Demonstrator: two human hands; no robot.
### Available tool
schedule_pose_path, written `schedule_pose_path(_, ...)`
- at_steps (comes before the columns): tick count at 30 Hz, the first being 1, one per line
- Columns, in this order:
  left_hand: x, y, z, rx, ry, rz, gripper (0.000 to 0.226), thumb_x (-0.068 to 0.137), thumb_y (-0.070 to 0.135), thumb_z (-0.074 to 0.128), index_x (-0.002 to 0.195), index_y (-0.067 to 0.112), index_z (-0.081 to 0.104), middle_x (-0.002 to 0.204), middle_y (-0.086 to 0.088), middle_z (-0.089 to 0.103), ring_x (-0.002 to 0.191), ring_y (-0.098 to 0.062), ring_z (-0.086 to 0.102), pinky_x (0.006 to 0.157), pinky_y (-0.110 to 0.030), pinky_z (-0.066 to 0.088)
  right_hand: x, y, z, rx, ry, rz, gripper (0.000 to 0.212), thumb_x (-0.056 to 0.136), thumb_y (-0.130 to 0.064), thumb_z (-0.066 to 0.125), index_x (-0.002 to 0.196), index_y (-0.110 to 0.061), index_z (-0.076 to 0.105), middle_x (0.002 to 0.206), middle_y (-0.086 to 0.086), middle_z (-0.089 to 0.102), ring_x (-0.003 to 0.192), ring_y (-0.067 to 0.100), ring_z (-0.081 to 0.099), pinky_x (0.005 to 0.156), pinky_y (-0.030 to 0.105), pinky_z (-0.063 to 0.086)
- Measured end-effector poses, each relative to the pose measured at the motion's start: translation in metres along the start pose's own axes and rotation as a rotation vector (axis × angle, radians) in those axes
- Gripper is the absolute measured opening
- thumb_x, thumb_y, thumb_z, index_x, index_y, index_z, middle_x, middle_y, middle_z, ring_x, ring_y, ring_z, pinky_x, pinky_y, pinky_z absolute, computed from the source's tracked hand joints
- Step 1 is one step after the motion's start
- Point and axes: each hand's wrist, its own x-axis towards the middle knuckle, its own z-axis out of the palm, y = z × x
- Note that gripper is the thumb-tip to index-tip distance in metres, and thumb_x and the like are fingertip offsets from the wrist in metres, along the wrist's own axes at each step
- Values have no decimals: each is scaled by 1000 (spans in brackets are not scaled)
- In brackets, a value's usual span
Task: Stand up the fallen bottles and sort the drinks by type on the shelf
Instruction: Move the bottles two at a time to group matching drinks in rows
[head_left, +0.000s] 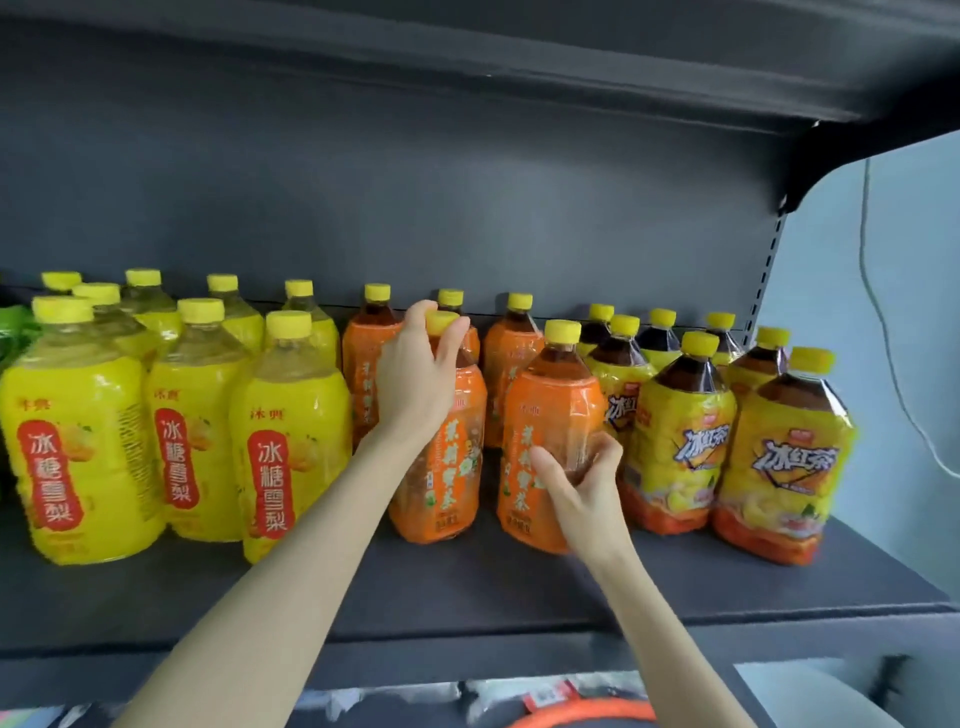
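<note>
Three drink types stand upright on the dark shelf (467, 587). Yellow pear-drink bottles (291, 441) fill the left, orange-labelled tea bottles sit in the middle, and yellow iced-tea bottles (784, 462) with dark liquid stand at the right. My left hand (415, 374) grips the neck and yellow cap of a front orange bottle (447, 467). My right hand (582, 478) holds the lower body of the neighbouring front orange bottle (545, 415), fingers curled round it. More orange bottles stand behind these two.
The shelf's front strip before the bottles is bare dark metal. Another shelf board (519, 62) hangs overhead. A green package (15, 327) shows at the far left edge. A cable (883, 312) runs down the pale wall at the right.
</note>
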Motion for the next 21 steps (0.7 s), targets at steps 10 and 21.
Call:
schedule_pose_path(10, 7, -34, 33, 107, 58, -40, 52, 98, 40, 38, 142, 12, 38, 137, -13, 49, 129, -27, 42, 102, -36, 37, 38, 12, 17, -309, -26, 56, 108, 62, -78, 51, 147, -21, 18, 145, 4, 32, 134, 26, 35, 108, 51, 38)
schedule_pose_path(21, -48, -24, -10, 319, -273, -68, 55, 100, 32, 41, 150, 21, 21, 158, -6, 18, 141, -25, 26, 107, -38, 35, 6, -18, -6, -600, -89, -13, 74, 90, -51, 56, 147, -13, 29, 139, 9, 49, 121, 31, 53, 96, 48, 48)
